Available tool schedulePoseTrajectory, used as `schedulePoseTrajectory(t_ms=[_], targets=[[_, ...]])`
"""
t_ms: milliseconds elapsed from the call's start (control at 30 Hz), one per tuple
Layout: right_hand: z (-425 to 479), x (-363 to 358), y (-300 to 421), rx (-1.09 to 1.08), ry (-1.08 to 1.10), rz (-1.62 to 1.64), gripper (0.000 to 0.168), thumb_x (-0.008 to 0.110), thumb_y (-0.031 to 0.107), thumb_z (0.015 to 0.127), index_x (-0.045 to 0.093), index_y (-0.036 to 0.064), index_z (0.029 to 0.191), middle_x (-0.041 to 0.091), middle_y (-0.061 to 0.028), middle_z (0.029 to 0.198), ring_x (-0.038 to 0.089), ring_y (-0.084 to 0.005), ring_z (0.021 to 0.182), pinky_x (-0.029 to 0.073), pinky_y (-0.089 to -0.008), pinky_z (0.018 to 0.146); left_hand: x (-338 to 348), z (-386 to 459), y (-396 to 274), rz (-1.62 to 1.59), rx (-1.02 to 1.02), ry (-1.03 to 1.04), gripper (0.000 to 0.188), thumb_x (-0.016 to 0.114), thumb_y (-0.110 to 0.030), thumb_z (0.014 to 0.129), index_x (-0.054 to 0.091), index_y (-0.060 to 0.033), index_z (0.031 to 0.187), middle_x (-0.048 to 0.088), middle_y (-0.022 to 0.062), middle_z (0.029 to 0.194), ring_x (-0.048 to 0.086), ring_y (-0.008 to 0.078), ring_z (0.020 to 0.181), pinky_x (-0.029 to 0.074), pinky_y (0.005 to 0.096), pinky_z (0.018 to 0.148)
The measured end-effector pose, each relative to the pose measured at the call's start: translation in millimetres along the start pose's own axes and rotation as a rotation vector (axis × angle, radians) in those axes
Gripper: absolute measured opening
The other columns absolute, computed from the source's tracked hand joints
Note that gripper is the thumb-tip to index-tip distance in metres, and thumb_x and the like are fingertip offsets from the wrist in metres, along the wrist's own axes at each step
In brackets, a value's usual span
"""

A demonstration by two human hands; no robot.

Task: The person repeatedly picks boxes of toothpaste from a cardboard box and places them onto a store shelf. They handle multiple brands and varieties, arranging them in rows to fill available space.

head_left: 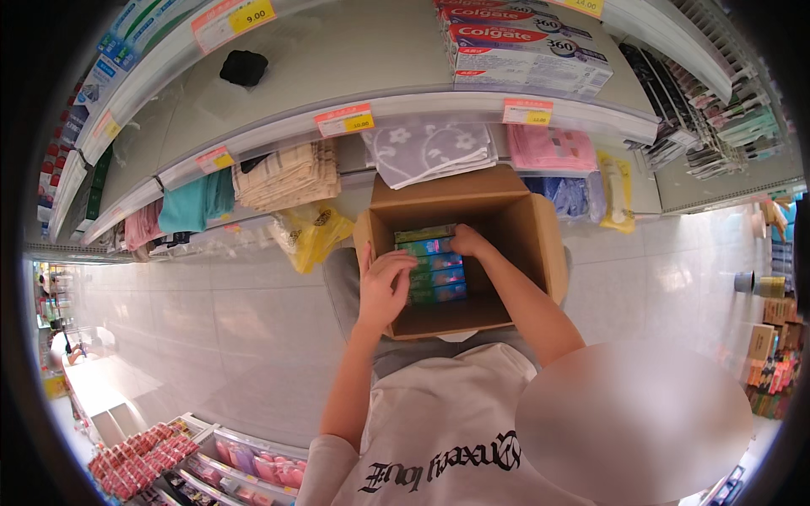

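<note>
An opened cardboard box (536, 253) stands before me between my legs, its flaps folded outward. Inside it, several green and blue toothpaste cartons (443, 276) lie in a row toward the left. At the far end of that row is a carton with a yellow-green side (425, 234). My left hand (385, 284) is over the left wall with its fingers spread, fingertips near the cartons' left ends. Deep in the box, my right hand (469, 241) has curled fingers at the right ends of the far cartons; its fingertips are hidden, so a grip cannot be made out.
A shelf edge (430, 104) with price tags runs just beyond the box. It carries Colgate cartons (528, 60) and a black object (243, 67). Below hang folded towels (430, 148) and a yellow plastic bag (311, 234). Behind me at left stands a display rack (247, 465).
</note>
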State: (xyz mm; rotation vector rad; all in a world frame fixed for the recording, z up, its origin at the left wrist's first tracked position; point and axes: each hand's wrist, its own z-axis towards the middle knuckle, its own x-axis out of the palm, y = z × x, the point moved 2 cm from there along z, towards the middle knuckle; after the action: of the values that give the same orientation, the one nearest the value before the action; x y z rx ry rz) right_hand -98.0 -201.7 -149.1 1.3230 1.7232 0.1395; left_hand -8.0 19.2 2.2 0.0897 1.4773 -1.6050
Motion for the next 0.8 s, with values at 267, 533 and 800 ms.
schedulePoseTrajectory(t_ms=[267,533,800], targets=[[42.9,76.3,-105.8,0.265,-0.053,0.125,0.051,0.074,0.023,0.074,0.065,-0.004,0.117,0.063,-0.0312,0.118,0.062,-0.0402,0.112,0.05,-0.0427,0.096,2.5,3.1,0.9,0.086,0.031,0.01,0.012,0.062,-0.001,0.083,0.068,-0.0104,0.088,0.072,0.0015,0.092,0.067,0.0204,0.093,0.02,0.0538,0.118],[37.4,98.1,-108.7,0.182,-0.109,0.465,0.065,0.075,0.013,0.073,0.055,-0.001,0.132,0.063,-0.0225,0.126,0.06,-0.0337,0.119,0.047,-0.0434,0.101,1.3,4.4,-2.0,0.099,-0.001,0.027,0.014,0.063,-0.001,0.081,0.07,-0.0122,0.085,0.073,-0.0009,0.087,0.068,0.0183,0.09,0.019,0.0519,0.118],[50.6,98.0,-113.1,0.317,-0.023,0.633,0.049,0.068,0.019,0.073,0.063,0.002,0.119,0.066,-0.0159,0.115,0.064,-0.0292,0.101,0.05,-0.0426,0.088,2.5,6.5,-3.5,0.082,0.003,0.012,0.011,0.064,-0.002,0.08,0.069,-0.0112,0.084,0.07,0.0014,0.084,0.066,0.0206,0.086,0.022,0.0506,0.117]])
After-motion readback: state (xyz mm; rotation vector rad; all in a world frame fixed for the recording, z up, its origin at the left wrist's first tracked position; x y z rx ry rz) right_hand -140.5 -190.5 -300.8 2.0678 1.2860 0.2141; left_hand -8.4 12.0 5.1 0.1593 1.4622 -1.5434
